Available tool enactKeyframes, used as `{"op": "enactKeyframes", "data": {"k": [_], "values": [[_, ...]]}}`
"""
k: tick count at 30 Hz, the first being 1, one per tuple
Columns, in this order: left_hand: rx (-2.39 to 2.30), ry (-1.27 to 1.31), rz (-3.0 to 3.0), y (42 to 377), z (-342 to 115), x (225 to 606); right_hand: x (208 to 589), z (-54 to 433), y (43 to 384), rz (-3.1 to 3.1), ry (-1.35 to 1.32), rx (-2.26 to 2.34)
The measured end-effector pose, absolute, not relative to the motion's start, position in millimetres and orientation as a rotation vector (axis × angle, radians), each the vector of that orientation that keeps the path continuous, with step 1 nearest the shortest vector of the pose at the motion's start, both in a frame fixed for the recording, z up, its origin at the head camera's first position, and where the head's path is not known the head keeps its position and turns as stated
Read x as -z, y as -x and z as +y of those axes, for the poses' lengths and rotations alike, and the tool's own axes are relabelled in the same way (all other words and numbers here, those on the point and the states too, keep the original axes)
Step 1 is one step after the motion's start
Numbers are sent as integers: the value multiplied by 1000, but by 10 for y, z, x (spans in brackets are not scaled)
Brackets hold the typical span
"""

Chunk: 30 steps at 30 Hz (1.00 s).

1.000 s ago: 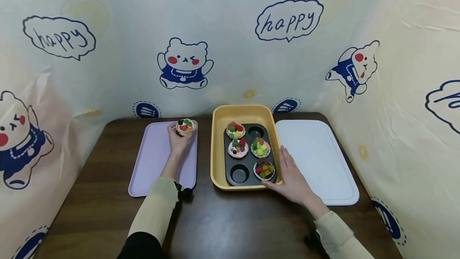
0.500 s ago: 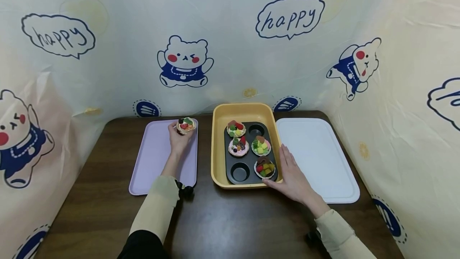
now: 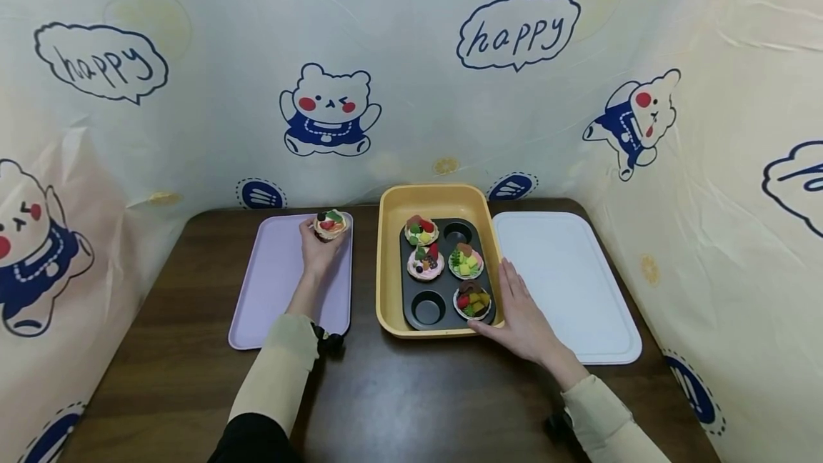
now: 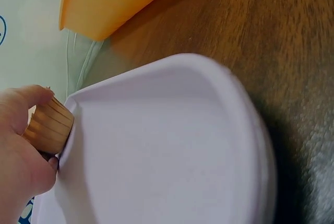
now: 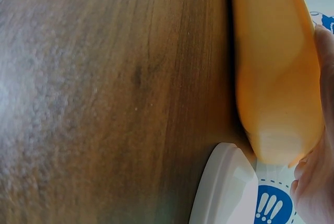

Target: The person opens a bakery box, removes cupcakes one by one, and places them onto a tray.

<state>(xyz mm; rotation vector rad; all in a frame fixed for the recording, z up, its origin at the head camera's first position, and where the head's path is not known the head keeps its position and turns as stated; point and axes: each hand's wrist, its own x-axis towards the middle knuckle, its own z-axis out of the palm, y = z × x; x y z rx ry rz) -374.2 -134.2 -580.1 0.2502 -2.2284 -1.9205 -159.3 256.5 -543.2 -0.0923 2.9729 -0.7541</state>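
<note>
My left hand (image 3: 318,252) pinches a fruit-topped cupcake (image 3: 331,225) at the far right corner of the lilac tray (image 3: 276,284). In the left wrist view its ribbed brown cup (image 4: 51,127) sits between thumb and fingers, against the tray's rim. My right hand (image 3: 524,320) rests with straight fingers on the near right corner of the yellow tray (image 3: 389,284). Inside that tray lies a dark muffin tin (image 3: 444,324). Several cupcakes stand in its wells, among them one with a chocolate-brown topping (image 3: 472,301). Two wells, far right and near left, hold nothing.
A white tray (image 3: 566,284) lies right of the yellow one, close to my right forearm. All trays stand on a brown wooden table (image 3: 398,406). A printed curtain (image 3: 411,77) hangs behind and at both sides.
</note>
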Motion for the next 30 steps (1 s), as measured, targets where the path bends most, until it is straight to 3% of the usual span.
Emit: {"op": "enactKeyframes", "data": {"k": [12,30], "values": [[1985,-230,-2267,3674,-1406,5702,5431,2563,1584,2983,99,754],[1552,-118,-2419,3246,-1271,5393,5421,2551,1594,2961,69,745]]}}
